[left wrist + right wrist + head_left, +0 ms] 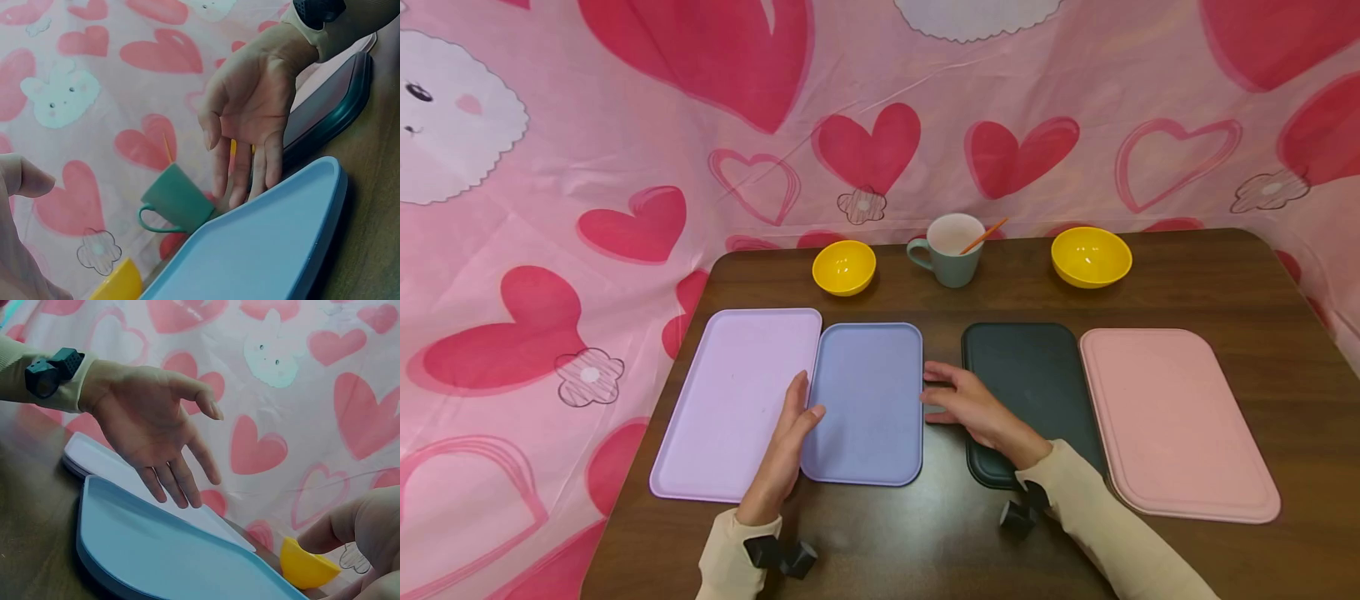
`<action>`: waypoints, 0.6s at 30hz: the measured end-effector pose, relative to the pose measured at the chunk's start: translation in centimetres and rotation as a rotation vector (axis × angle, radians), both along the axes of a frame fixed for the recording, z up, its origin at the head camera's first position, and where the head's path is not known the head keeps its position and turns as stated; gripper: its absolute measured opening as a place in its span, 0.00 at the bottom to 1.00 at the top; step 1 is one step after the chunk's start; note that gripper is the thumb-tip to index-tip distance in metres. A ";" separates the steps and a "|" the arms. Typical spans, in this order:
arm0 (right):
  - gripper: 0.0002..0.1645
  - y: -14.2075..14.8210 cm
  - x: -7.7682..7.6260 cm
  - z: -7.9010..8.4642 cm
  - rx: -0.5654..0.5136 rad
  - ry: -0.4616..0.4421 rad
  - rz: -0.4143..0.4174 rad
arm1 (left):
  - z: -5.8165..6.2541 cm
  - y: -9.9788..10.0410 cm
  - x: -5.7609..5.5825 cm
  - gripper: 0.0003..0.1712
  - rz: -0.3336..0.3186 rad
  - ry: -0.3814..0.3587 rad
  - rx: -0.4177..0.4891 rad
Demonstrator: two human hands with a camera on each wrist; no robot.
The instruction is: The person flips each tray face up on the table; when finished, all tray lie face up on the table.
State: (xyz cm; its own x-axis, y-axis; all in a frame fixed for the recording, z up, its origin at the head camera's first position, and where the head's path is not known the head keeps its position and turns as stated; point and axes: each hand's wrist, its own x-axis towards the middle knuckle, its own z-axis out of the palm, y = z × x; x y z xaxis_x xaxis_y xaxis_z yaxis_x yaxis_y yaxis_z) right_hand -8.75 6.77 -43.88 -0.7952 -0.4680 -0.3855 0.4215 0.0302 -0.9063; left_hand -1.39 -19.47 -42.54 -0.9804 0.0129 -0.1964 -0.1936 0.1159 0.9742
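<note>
A periwinkle-blue tray (pixel 868 400) lies flat on the table between my two hands. At its left edge is my left hand (pixel 784 454), fingers straight and thumb held apart, over the seam with the lilac tray (pixel 737 392). My right hand (pixel 973 408) hovers by the blue tray's right edge, its fingers spread and slightly bent. In the right wrist view the left palm (pixel 144 422) faces the blue tray (pixel 169 544) from above, holding nothing. The right palm (pixel 256 94) is likewise bare in the left wrist view. Whether either hand touches the tray I cannot tell.
A dark green tray (pixel 1022 367) lies partly under my right forearm, with a pink tray (pixel 1172 417) beside it. Along the back stand a small yellow bowl (pixel 844 268), a grey-green mug (pixel 955 262) with an orange stick in it, and a larger yellow bowl (pixel 1091 257).
</note>
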 end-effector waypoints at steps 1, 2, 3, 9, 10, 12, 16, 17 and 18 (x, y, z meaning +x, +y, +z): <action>0.41 0.1 0.0 0.1 0.004 0.003 0.000 | 0.0 0.0 0.0 0.45 -0.001 0.001 -0.002; 0.41 0.2 -0.1 0.2 0.008 0.007 0.001 | 0.0 0.0 -0.1 0.45 0.001 0.001 -0.003; 0.41 0.3 -0.1 0.3 0.011 0.012 0.001 | 0.0 0.0 -0.1 0.45 0.002 0.001 -0.004; 0.41 1.8 -0.6 1.6 0.033 0.090 0.037 | 0.4 0.1 0.1 0.45 -0.003 0.014 -0.026; 0.40 2.1 -0.6 1.9 0.040 0.112 0.045 | 0.5 0.2 0.2 0.46 -0.004 0.021 -0.033; 0.39 2.8 -0.8 2.5 0.059 0.158 0.052 | 0.7 0.3 0.3 0.46 -0.005 0.038 -0.054; 0.37 4.4 -1.0 3.5 0.095 0.261 0.045 | 1.1 0.7 0.4 0.47 0.004 0.087 -0.103; 0.37 4.8 -1.0 3.7 0.106 0.282 0.040 | 1.1 0.9 0.4 0.47 0.004 0.105 -0.118; 0.36 5.2 -1.0 4.0 0.114 0.301 0.037 | 1.2 1.0 0.4 0.47 0.003 0.122 -0.131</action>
